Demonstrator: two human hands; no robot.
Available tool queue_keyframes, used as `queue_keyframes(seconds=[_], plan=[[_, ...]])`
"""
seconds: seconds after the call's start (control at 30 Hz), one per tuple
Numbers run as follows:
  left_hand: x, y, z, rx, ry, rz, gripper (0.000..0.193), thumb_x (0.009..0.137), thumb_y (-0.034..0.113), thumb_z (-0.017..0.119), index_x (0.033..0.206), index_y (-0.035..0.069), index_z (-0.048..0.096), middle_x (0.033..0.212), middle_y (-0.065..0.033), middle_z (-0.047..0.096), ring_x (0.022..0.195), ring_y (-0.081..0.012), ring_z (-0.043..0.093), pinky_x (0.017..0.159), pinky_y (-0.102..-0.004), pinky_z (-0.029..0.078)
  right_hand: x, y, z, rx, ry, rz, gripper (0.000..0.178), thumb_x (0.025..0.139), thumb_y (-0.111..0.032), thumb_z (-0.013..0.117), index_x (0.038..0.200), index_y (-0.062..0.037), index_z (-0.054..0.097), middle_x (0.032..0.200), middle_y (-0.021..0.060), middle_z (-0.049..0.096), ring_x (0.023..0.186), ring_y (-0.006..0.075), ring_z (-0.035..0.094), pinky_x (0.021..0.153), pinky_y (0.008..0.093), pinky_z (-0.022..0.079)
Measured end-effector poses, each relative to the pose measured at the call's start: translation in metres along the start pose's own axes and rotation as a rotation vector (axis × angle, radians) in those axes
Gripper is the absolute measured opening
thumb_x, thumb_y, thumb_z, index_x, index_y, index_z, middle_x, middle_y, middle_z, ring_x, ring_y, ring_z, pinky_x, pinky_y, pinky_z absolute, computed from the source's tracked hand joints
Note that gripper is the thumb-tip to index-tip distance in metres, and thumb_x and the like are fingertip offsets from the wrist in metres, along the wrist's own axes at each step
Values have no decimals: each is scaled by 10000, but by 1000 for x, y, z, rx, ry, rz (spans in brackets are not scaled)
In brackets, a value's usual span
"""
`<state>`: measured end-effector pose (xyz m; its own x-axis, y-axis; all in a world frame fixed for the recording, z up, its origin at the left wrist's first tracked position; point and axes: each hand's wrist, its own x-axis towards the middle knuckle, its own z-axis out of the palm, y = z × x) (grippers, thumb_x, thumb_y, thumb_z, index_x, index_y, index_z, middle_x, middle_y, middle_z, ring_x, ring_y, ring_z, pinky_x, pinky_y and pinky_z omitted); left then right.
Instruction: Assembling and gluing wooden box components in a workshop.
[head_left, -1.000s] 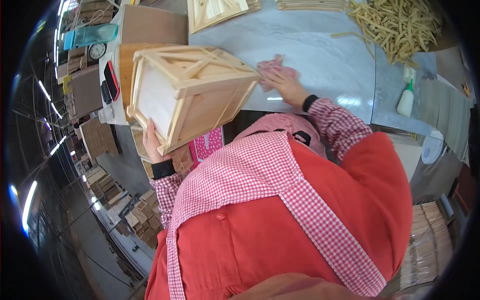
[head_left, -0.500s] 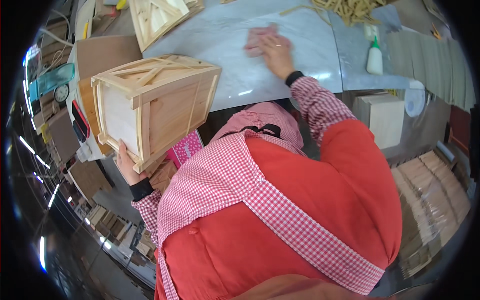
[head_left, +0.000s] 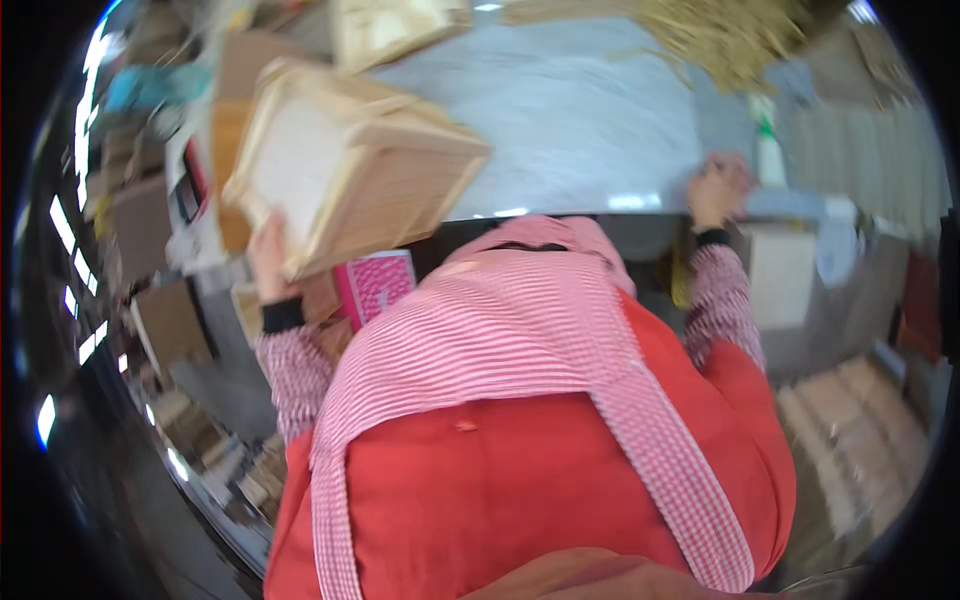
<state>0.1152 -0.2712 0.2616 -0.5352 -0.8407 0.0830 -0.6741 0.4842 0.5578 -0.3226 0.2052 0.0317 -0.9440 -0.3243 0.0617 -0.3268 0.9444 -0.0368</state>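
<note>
A person in a red shirt (head_left: pixel 500 490) and a pink and white checked apron (head_left: pixel 480 340) is at a pale gray, shiny tabletop (head_left: pixel 570 110). The wooden box (head_left: pixel 385 185) is on the person's left, near the left end of the tabletop. It is tipped over at a slant, and one white end (head_left: pixel 298 150) looks out to the left and a bit toward the person. The left hand (head_left: pixel 268 255) is grasping the box at its low, near corner, with the fingers lying on the white end. It is hard to tell whether anything else holds the box up. The right hand (head_left: pixel 715 195) is far over on the other side, by the near edge of the tabletop. It is on a pink cloth (head_left: pixel 738 168), but the picture is blurry there, so you cannot tell if the fingers are clenched on the cloth or just pressing on it. A white bottle (head_left: pixel 770 160) with a green tip stands just beside the cloth. At the back, on the right, there is a big messy pile of thin yellow strips (head_left: pixel 725 40). At the back, on the left, lies a wooden frame (head_left: pixel 395 30). A bright pink box (head_left: pixel 378 285) is down below the wooden box, close to the apron. A red and black flat thing (head_left: pixel 192 180) is left of the wooden box, near a teal thing (head_left: pixel 158 88).
</note>
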Motion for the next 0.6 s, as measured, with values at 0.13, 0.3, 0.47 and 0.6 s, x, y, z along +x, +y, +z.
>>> queue_keyframes(seconds=[0.13,0.3,0.47,0.6], plan=[[16,83,29,-669,-82,-266,317,914,216,631,1115,-26,593,979,-43,637,834,-93,596,691,-246,486,13,-100,-53,898,-11,-208,400,912,-306,572,1173,-3,594,1018,144,620,896,244,623,772,358,500],[32,103,48,-731,-285,-148,356,928,231,611,1166,-31,569,1029,-38,637,851,-101,607,734,-262,498,-3,-259,-186,1602,-556,-467,430,979,-310,508,1254,20,538,958,62,640,810,117,627,717,251,503],[50,108,57,-941,-353,-120,342,960,260,556,1151,-22,590,1008,-25,646,863,-83,598,755,-246,489,17,-279,-186,1391,-295,-634,425,967,-265,537,1278,24,524,1014,46,637,873,96,599,774,224,480],[59,114,56,-901,-361,0,342,979,269,521,1157,-14,593,1010,-27,651,884,-76,597,762,-234,485,1,-259,-204,1460,-200,-562,424,926,-201,593,1259,55,536,752,-20,562,662,43,465,592,197,391]])
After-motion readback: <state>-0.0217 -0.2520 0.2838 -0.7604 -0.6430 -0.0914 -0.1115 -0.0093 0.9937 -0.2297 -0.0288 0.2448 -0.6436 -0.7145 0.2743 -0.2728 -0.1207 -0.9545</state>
